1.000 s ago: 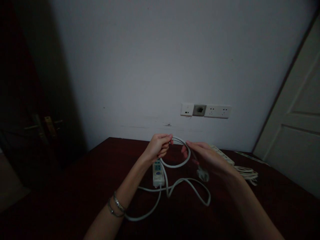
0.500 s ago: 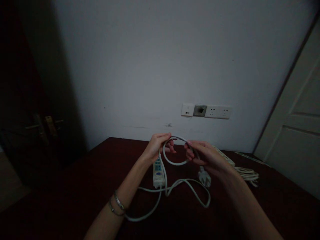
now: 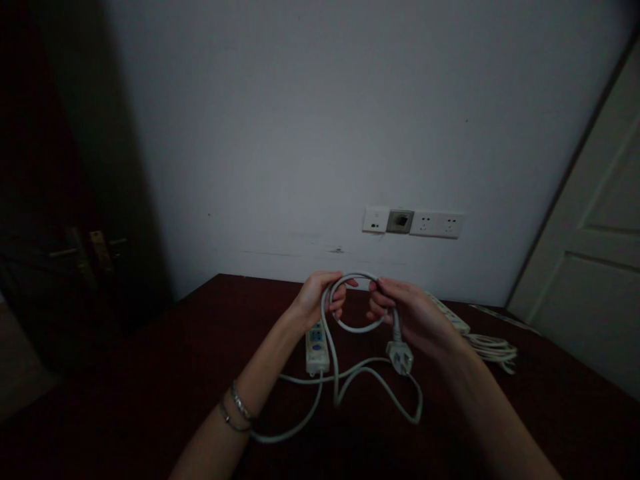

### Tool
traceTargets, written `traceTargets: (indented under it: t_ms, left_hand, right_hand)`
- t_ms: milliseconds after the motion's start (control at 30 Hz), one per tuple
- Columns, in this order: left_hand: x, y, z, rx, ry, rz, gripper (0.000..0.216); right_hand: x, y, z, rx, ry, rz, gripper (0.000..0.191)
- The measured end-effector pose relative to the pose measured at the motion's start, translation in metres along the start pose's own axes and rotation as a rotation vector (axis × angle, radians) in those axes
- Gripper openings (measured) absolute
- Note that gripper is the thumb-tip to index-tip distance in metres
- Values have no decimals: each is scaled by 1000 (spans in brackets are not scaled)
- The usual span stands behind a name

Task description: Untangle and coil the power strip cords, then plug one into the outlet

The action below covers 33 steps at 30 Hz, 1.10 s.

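Between my two hands a white power cord (image 3: 356,329) is bent into a round coil. My left hand (image 3: 323,297) pinches the coil's left side, thumb on top. At the coil's right side, my right hand (image 3: 400,303) is closed on the cord, and the plug (image 3: 400,358) hangs below its fingers with its prongs showing. Under and behind my left hand lies a power strip (image 3: 317,353) with blue-green sockets, partly hidden. From the coil, loose cord runs down in bends across the dark red table (image 3: 240,320) and to the strip's near end.
Behind my right arm lie a second power strip (image 3: 450,315) and its bundled cord (image 3: 493,350). Wall sockets (image 3: 436,225) are set in the wall above the table. A pale door (image 3: 595,267) stands at the right, a dark door with a handle (image 3: 100,250) at the left.
My left hand has taken a further turn of cord into the coil. The plug has swung left and now hangs more openly below my right hand. The loose cord has shifted slightly.
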<state>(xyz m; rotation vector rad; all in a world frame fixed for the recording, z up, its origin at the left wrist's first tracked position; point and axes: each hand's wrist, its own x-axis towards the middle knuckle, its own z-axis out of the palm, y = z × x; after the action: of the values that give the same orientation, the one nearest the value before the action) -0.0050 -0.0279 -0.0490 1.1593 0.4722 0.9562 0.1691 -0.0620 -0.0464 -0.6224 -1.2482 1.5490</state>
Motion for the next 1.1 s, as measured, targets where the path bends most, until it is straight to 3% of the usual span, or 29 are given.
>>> traceTargets:
  t_ms: [200,367,533,833,1100]
  left_hand:
    - [0,1,-4,-97,-48,-83,26]
    - [0,-2,3,-131,52,-40,24]
    - [-1,-8,12,-68,32,23,21]
    - [4,-14,7,98,38,135,19]
    - [6,-17,6,112,36,129,22]
  right_hand:
    - [1,1,1,227,-86,81,14]
    - [1,1,5,327,-205,190,18]
    - [0,-1,3,316,-361,293,27]
    - [0,-1,-3,263,-374,187,30]
    - [-1,-1,-2,210,-299,169,29]
